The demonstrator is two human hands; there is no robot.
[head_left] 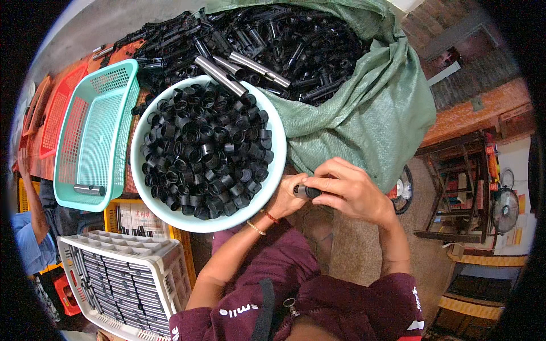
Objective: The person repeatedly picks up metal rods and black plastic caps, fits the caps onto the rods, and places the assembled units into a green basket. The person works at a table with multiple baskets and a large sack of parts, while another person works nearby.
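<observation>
My left hand (pixel 289 196) and my right hand (pixel 347 187) meet in front of my chest, just right of the bowl. Between them is a short dark cylindrical piece (pixel 310 192), seen almost end on. My left fingers are closed around it, and the right thumb and fingers pinch its near end. How far it reaches into the left hand is hidden. Beside my left wrist, a pale blue bowl (pixel 213 223) holds a heap of small black caps (pixel 199 142). Two silver tubes (pixel 220 75) (pixel 260 69) lie across the bowl's far rim and the pile behind.
A green woven sack (pixel 392 108) spills black tubular parts (pixel 273 34) at the back. Left are a turquoise basket (pixel 135 85) with one tube (pixel 89 190) and a red basket (pixel 57 113). A white crate (pixel 162 250) holds stacked tubes. Another person's arm (pixel 35 199) shows far left.
</observation>
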